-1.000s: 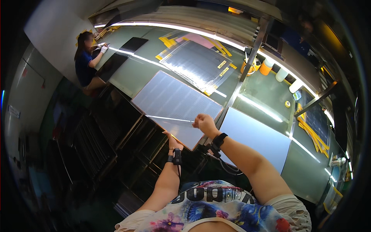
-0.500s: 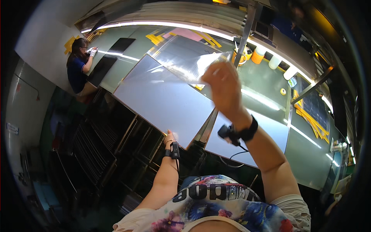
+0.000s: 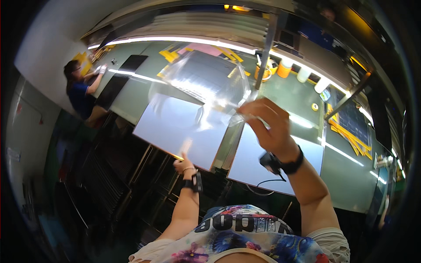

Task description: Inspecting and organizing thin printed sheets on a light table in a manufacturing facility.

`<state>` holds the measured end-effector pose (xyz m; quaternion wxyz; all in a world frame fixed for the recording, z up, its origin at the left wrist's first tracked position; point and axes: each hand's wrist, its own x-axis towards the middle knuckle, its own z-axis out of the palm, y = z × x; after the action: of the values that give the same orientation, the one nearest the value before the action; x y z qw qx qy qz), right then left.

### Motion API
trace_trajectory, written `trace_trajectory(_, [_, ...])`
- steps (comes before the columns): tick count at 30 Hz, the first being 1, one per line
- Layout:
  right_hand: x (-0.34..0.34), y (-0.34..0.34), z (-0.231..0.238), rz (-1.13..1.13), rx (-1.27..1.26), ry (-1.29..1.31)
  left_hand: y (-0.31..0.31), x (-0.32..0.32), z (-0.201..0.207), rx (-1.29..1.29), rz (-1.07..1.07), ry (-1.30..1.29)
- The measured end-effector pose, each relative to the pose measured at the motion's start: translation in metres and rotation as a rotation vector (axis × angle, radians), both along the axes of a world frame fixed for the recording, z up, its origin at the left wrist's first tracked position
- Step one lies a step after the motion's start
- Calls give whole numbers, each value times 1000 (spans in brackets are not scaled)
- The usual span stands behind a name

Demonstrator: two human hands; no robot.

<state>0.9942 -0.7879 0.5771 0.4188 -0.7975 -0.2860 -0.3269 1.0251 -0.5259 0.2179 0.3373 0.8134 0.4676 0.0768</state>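
Observation:
A sheet of clear plastic film point(image 3: 239, 85) hangs from my right hand point(image 3: 269, 125), whose thumb and fingers are pinched on its near right corner. The film is bunched and shiny, and spreads over the far part of a pale panel point(image 3: 169, 127). At that panel's near edge, my left hand point(image 3: 183, 164) is closed around the border, with a blurred finger or thumb lying on top. A small yellow strip point(image 3: 176, 157) shows beside this hand; whether it is held, I cannot tell. Both wrists carry black straps with small devices.
A second pale panel point(image 3: 276, 164) lies to the right. Behind are a dark sheet point(image 3: 208, 70), yellow strips point(image 3: 169, 55), an orange bucket point(image 3: 267, 70) and several bottles point(image 3: 303, 73). A metal post point(image 3: 266, 48) rises near my right hand. A co-worker point(image 3: 83, 92) sits at left beside a black panel point(image 3: 123, 81).
My right hand has moved down and slightly right, drawing the film with it. The film has come off the panel's far left corner and now bunches up. My left hand has shifted slightly left.

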Motion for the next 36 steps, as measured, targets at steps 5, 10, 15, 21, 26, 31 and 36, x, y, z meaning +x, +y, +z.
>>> trace_trajectory(5, [-97, -86, -35, -169, 346, 270, 13, -11, 100, -1595, -106, -422])
trace_trajectory(10, [-189, -136, -139, -600, 954, 711, -6, 29, 96, -1909, -652, -126])
trace_trajectory(15, [-271, -147, -265, -1024, 709, 1081, -51, 65, 103, -1554, -834, 254])
trace_trajectory(21, [-325, -164, -298, -1026, 935, 1065, -118, 80, 67, -771, -1143, 408])
trace_trajectory(26, [-342, -220, -304, -1202, 840, 927, -181, 29, 84, -825, -1152, 75])
trace_trajectory(31, [-341, -242, -305, -1297, 389, 916, -191, 16, 96, -778, -1194, -21])
trace_trajectory(36, [-339, -241, -302, -1275, 398, 963, -186, 15, 99, -749, -1150, -12])
